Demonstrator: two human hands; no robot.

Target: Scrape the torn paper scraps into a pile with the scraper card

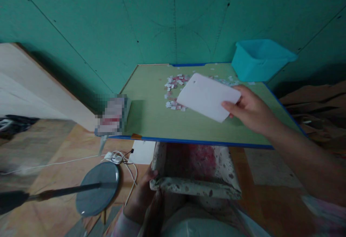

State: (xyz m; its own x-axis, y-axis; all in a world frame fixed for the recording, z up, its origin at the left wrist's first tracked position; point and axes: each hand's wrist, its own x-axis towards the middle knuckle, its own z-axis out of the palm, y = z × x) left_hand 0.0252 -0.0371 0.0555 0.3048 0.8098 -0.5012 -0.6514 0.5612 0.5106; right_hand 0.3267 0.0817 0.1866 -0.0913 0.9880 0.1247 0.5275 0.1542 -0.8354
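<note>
My right hand [247,109] is closed on one end of a flat white sheet [207,96] with a small hole near its far corner, held above the table. Small white and pinkish paper-like pieces [174,82] lie scattered on the pale green tabletop [151,118], partly hidden behind the sheet. My left hand [144,190] grips the left front corner of a worn, paint-spotted white tray [194,186]. Reddish stains mark the tray's inside; it sits below the table's front edge, close to my body.
A turquoise plastic bin [259,64] stands at the table's back right corner. At the front left is a blurred-out box [112,116]. A round grey stool [98,190], white cables [116,157] and a leaning board [45,85] are to the left. A green wall rises behind.
</note>
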